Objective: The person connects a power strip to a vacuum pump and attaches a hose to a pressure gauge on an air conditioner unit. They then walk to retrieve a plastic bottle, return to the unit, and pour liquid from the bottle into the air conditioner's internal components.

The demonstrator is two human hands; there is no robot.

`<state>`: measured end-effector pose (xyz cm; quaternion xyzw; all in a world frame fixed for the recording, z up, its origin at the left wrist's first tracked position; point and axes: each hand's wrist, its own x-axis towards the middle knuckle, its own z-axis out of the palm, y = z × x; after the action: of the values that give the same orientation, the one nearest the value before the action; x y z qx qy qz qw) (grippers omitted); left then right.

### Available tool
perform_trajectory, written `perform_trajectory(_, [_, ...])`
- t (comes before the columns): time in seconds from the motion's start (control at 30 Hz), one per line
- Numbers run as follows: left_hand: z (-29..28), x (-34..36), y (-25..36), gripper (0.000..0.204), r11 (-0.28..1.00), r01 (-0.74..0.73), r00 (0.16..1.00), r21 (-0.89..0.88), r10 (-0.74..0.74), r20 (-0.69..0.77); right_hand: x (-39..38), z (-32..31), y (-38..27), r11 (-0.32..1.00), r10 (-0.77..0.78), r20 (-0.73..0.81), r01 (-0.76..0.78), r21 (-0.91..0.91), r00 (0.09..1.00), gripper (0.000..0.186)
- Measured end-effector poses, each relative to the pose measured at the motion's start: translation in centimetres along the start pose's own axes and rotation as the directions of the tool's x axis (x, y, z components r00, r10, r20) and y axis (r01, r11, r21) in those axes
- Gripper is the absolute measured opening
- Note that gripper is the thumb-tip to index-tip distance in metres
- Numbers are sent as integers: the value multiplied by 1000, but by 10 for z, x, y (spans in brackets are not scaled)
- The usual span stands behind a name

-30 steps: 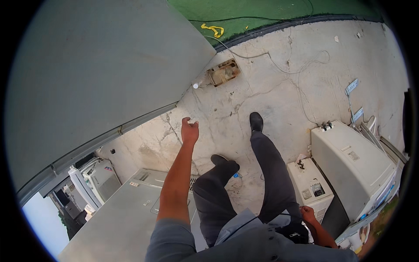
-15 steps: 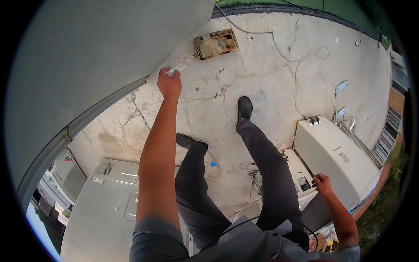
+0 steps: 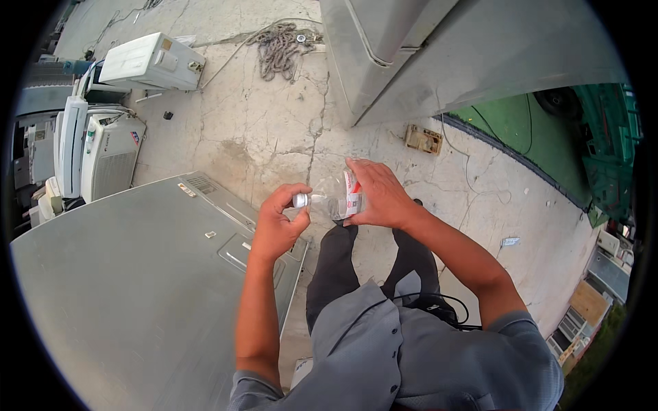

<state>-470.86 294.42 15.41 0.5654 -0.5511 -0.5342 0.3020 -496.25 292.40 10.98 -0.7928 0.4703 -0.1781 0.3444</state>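
A clear plastic bottle point(image 3: 329, 196) with a red-and-white label and a white cap point(image 3: 300, 200) lies sideways in the air before me. My right hand point(image 3: 381, 194) is wrapped around its base and label. At the cap end, the thumb and fingers of my left hand point(image 3: 277, 225) close on the cap and neck. The bottle looks empty. Below it are my dark trouser legs, and my feet are mostly hidden.
A large grey metal cabinet point(image 3: 137, 288) lies at lower left. Beyond it stand white air-conditioner units point(image 3: 113, 154) and a coiled rope point(image 3: 277, 51). A tall grey appliance point(image 3: 384, 51) rises ahead. A dirty tray point(image 3: 423, 140) and a loose cable point(image 3: 468, 185) lie rightward on cracked concrete.
The bottle, held out at arm's length in my left hand, has come in close. My right hand has left the white unit and now grips the bottle too. My view has turned left.
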Motion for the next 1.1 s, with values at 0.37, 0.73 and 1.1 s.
perform_trajectory(0.37, [-168,16,48,81,858,-148,956,-492,-3,-293,189,38,-192,869,-23,148,-53,491,989,92])
perform_trajectory(0.73, [-311,171,92,50,885,-238,895,-400,39,-445,406,23,-219,817,-72,179,-45,575,981,81])
perform_trajectory(1.1, [-445,338,108,53,957,-290,777,16,245,-581,644,-13,-219,914,-223,229,122,386,947,86])
